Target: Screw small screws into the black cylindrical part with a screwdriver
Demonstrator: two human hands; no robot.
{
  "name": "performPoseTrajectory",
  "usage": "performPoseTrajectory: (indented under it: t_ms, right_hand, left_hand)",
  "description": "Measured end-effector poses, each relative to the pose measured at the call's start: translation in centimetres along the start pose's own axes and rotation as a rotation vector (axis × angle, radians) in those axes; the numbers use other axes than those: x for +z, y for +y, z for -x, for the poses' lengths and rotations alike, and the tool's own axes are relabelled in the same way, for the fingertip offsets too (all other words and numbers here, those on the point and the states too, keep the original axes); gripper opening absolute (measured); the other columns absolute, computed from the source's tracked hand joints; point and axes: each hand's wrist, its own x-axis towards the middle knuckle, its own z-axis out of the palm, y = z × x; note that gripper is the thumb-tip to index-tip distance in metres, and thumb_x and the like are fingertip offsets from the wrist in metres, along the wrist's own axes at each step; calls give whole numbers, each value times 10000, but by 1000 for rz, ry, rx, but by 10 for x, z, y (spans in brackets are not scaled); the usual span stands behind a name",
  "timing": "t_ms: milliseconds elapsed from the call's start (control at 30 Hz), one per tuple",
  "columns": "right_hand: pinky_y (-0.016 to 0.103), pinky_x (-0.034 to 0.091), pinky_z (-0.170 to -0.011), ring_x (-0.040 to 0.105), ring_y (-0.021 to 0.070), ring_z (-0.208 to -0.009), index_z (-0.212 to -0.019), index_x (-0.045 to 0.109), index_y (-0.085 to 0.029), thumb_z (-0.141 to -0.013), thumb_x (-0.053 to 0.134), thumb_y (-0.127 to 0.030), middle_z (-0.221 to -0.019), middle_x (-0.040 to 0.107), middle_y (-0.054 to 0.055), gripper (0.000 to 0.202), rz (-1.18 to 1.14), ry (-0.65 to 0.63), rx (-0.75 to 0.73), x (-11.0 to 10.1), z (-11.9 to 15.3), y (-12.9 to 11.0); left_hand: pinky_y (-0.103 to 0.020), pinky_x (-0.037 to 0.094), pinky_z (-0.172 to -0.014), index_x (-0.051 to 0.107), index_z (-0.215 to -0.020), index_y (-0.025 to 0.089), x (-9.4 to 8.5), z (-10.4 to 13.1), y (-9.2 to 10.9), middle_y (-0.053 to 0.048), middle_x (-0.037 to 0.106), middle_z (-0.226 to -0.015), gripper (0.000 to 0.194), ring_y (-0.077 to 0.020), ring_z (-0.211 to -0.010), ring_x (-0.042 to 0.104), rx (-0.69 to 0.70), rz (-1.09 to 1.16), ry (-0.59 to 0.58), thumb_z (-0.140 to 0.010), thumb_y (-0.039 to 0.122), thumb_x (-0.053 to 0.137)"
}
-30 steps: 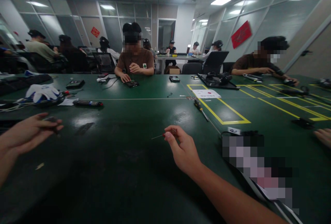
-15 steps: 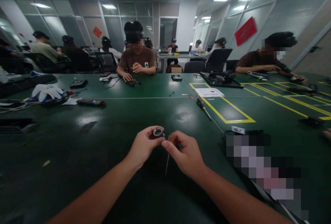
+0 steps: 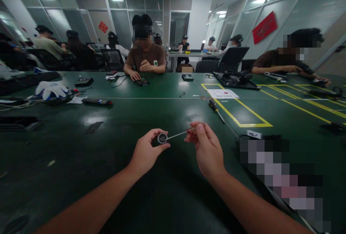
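Head view: your left hand (image 3: pixel 147 151), fingers curled, grips one round part (image 3: pixel 162 138); your right hand (image 3: pixel 208 145), closed in a pinch, holds one thin-shafted tool (image 3: pixel 177 135), its tip at the part, above the near table (image 3: pixel 113 183).

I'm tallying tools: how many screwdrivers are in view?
2 clear: thin screwdriver in the right hand, tip at the round part in the left hand; yellow-and-black screwdriver on the table. Slim tool by the white gloves may be another; some may be hidden.
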Motion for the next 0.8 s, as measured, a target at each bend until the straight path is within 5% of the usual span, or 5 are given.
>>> performPoseTrajectory:
  t_ms: [333,600,800]
  right_hand:
    - [321,533,-725,696,186,-773,-1123,639,-238,-1056,500,-375,-856,717,23,207,515,-156,-275,-3,14,-7]
    - [288,498,-656,681,170,-699,-1085,621,-229,-1056,478,-317,-809,701,7,170,636,-131,-361,-4,13,-13]
    - [252,446,-551,616,133,-551,-1154,605,-231,-1046,489,-289,-681,644,-41,169,667,-236,-354,-1,16,-19]
  left_hand:
    - [-461,483,-1087,755,-1148,245,-1,1,-6,-68,746,-1199,391,-260,-1139,689,128,-124,30,-768,173,812]
    - [-432,509,-1039,694,-1139,213,0,-1,-9,-78,748,-1186,398,-244,-1113,701,65,12,11,-762,170,815]
    - [-420,496,-1054,714,-1135,213,0,-3,-11,-67,743,-1178,362,-239,-1118,691,73,39,2,-783,199,793]
